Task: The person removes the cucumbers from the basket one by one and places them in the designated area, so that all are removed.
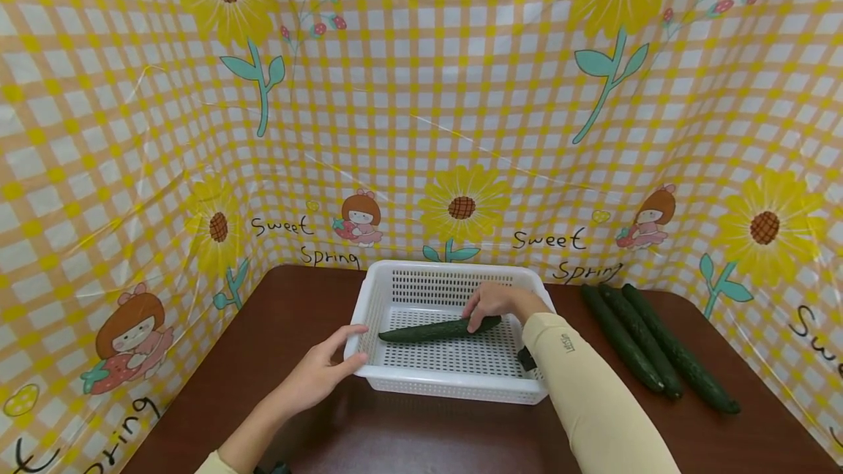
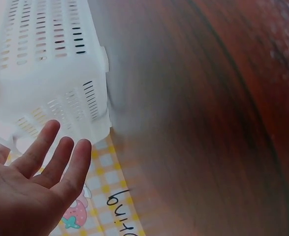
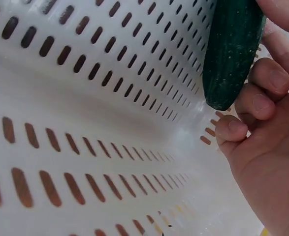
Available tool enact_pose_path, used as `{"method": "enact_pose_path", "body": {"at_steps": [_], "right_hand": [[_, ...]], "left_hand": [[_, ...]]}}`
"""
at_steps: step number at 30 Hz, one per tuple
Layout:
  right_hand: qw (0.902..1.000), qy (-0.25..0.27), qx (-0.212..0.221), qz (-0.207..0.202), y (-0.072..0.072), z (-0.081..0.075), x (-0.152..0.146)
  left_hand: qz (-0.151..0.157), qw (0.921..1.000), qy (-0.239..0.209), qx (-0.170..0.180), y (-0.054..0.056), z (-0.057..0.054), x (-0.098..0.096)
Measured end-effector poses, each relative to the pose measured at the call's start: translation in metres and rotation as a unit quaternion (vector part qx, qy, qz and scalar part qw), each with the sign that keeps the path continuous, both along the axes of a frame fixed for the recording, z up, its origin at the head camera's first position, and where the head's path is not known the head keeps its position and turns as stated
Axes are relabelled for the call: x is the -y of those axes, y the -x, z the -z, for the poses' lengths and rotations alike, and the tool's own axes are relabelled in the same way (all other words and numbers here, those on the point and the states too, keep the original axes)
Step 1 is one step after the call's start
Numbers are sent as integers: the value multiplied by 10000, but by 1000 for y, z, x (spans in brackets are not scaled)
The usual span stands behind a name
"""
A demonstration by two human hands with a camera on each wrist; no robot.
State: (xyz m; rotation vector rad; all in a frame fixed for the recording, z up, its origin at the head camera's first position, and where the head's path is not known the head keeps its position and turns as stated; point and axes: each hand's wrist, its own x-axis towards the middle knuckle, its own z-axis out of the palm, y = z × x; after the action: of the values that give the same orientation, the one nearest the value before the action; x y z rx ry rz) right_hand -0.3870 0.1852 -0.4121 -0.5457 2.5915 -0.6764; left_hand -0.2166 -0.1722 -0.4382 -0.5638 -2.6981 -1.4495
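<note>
A dark green cucumber (image 1: 431,330) lies lengthwise inside a white perforated plastic basket (image 1: 454,379). My right hand (image 1: 492,300) reaches over the basket's right side and grips the cucumber near its right end. In the right wrist view, the blunt end of the cucumber (image 3: 233,54) shows beside curled fingers (image 3: 262,102), close to the slotted floor. At the basket's left front corner, my left hand (image 1: 320,370) touches the rim with thumb and index finger. The left wrist view shows the other fingers (image 2: 78,169) of that hand loosely extended alongside the basket's outer wall (image 2: 46,88).
Several items stand on a dark brown table (image 1: 395,434): besides the basket, three cucumbers (image 1: 642,342) lie side by side to its right. A checked cloth (image 1: 408,130) with sunflowers hangs behind the table and along both sides.
</note>
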Motion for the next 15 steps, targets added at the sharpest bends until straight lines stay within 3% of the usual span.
{"method": "enact_pose_path", "body": {"at_steps": [6,15], "right_hand": [[9997,102,232,-22,-2,6,3],[9989,-146,436,128,5,3,3]], "left_hand": [[18,10000,-2,67,-3,3,3],[70,10000,-66,25,2,2,2]]}}
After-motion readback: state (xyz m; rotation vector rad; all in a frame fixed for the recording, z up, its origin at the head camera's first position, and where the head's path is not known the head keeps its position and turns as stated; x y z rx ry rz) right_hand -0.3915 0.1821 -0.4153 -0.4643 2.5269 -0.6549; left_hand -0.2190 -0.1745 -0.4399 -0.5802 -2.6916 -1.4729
